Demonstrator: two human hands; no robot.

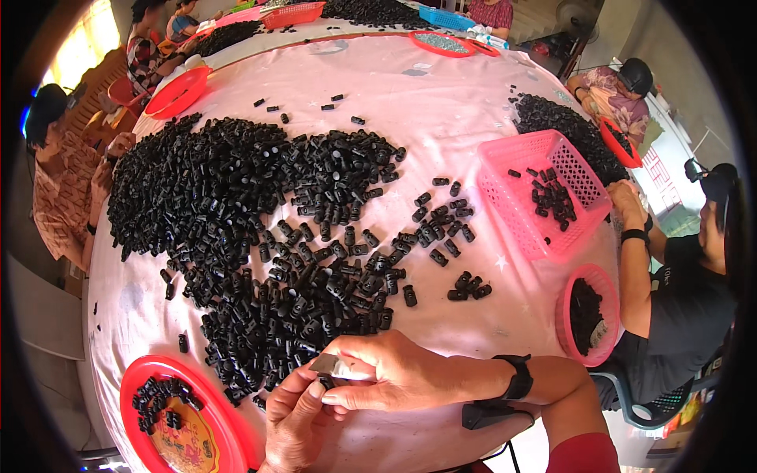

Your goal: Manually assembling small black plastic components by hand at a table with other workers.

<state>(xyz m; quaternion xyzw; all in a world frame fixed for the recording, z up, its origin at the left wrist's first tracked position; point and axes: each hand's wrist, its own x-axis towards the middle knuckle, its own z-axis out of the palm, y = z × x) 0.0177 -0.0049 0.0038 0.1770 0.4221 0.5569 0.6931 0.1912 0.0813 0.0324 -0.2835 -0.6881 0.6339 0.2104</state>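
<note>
My left hand (pixel 293 422) is closed, its thumb and fingers pinching a small black plastic cord lock (pixel 326 381) near the table's front edge. My right hand (pixel 402 372) meets it from the right, gripping a small flat blade (pixel 325 363) with a pale, white-wrapped handle. The blade lies just over the cord lock; whether they touch I cannot tell. A large heap of black cord locks (pixel 213 189) spreads right up to my hands.
At front left stands a red round tray (pixel 130 386) holding several cord locks. A pink basket (pixel 505 213) and a pink round bowl (pixel 564 315) stand at right. People sit at both sides and the far end. Beyond the heap is a red tray (pixel 180 93).
</note>
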